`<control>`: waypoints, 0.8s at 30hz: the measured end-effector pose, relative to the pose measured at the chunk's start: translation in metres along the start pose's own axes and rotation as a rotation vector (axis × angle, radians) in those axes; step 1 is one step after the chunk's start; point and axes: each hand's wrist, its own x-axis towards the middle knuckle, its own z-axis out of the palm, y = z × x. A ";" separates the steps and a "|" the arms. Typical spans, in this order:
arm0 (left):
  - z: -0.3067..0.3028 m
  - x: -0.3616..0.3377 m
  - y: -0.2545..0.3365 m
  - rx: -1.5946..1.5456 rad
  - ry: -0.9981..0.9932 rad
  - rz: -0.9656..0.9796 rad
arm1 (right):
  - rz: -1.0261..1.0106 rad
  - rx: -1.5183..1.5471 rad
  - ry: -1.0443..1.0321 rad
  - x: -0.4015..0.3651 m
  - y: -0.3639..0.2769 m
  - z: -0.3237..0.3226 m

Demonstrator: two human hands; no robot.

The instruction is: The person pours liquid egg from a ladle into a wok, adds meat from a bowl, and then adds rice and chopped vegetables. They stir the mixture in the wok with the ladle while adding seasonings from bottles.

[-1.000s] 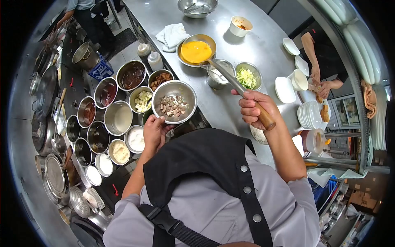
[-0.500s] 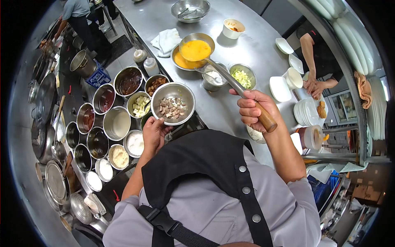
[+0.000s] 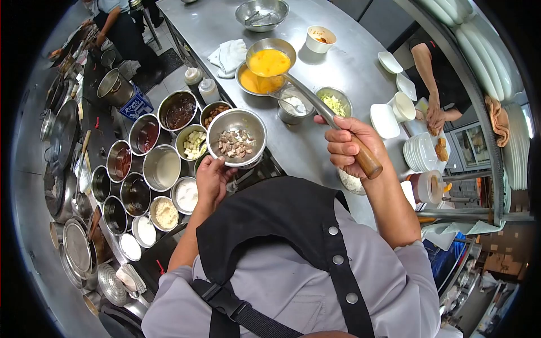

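Note:
My left hand (image 3: 213, 181) grips the near rim of a metal bowl (image 3: 236, 137) with chopped pale and brown pieces in it. My right hand (image 3: 356, 147) is wrapped round the wooden end of a ladle's handle (image 3: 369, 164). The ladle's cup (image 3: 269, 61) holds yellow-orange liquid and hangs over a metal bowl of the same liquid (image 3: 258, 84). Just right of that are a metal container with white contents and a spoon (image 3: 293, 105) and a metal bowl of shredded green vegetable (image 3: 333, 102).
Several metal pots of sauces and powders (image 3: 162, 168) stand at the left. A white cloth (image 3: 228, 57), a paper bowl (image 3: 320, 39) and a metal bowl (image 3: 261, 14) lie farther back. White dishes (image 3: 385, 121) stand at the right, near another person's hands (image 3: 435, 119).
The ladle's cup has tilted slightly, while both my hands keep their holds. The person at the upper left has shifted, and the co-worker's hands at the right have moved a little.

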 end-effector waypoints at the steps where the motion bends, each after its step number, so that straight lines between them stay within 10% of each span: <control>1: -0.004 0.004 -0.002 -0.001 -0.014 0.012 | 0.003 -0.001 -0.002 0.000 0.000 0.000; 24: 0.025 0.042 0.005 -0.065 0.020 0.058 | 0.028 0.032 -0.038 0.004 -0.005 0.014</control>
